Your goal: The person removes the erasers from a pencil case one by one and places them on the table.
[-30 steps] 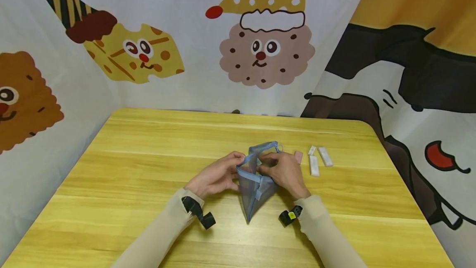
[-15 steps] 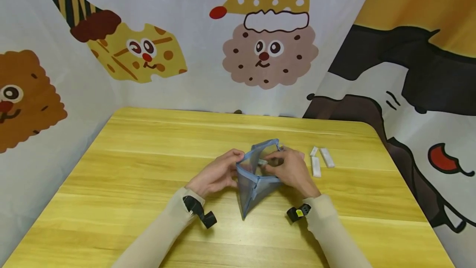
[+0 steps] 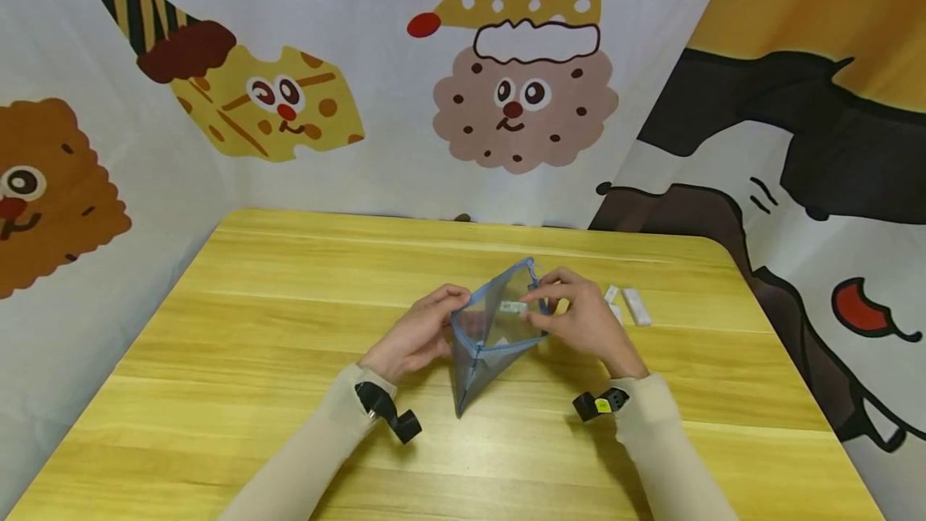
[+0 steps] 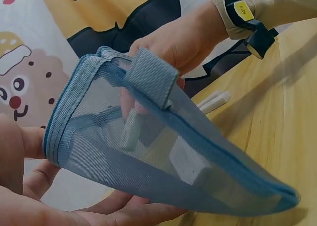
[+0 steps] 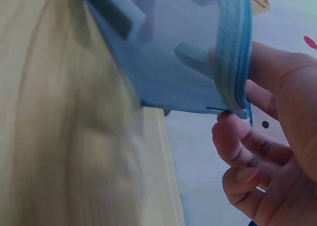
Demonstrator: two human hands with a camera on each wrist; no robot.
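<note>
A blue mesh zip pouch (image 3: 492, 344) is held mouth-up over the table, its pointed corner toward me. At its left rim my left hand (image 3: 415, 334) grips the mesh, thumb on one side and fingers underneath. My right hand (image 3: 582, 316) reaches over the right rim, its fingertips pinching a small pale block (image 3: 514, 307) within the mouth; the right wrist view shows this pale block (image 5: 194, 58) through the mesh. Another white block (image 4: 189, 159) lies deeper in the pouch in the left wrist view.
Beyond my right hand lie a long white block (image 3: 637, 306) and a small white block (image 3: 611, 293). A third white block (image 3: 616, 314) is partly covered by the hand. The wooden table (image 3: 289, 280) meets a cartoon-printed curtain (image 3: 362, 191).
My right hand has moved right and spread the pouch mouth wider. The pouch's lower corner has swung left and slightly up. My left hand has barely moved. The pink block has gone out of sight.
</note>
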